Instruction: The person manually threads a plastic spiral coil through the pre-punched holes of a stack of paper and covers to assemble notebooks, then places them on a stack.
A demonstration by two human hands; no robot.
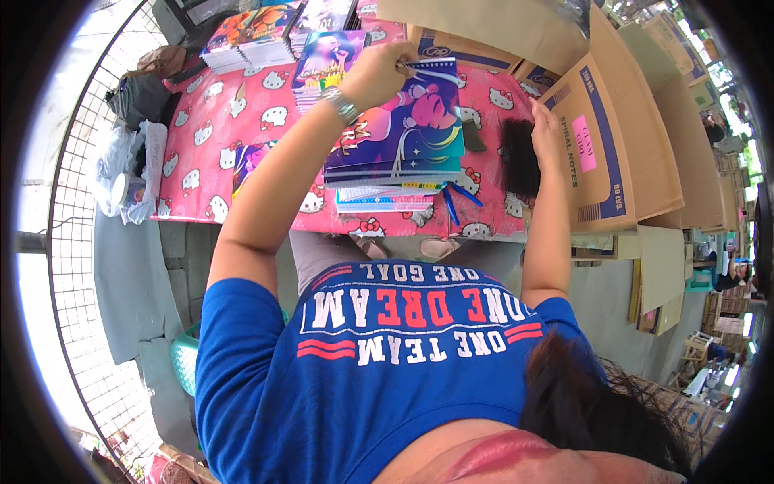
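Note:
In front of me rises a stack of spiral notebooks with purple and teal illustrated covers; the top spiral notebook lies face up. The bent fingers of my left hand close on its far, spiral-bound edge. To the right of the stack, my right hand has its fingers straight, beside a dark bristly thing like a brush. That hand is close to the wall of an open carton; whether it touches either is unclear. Two thin blue strips stick out from the stack's near right side.
A pink patterned cloth covers the table. More notebook piles stand at the far left and behind my left hand. Cardboard flaps overhang the far side. A plastic bag hangs at the left edge, near a wire mesh.

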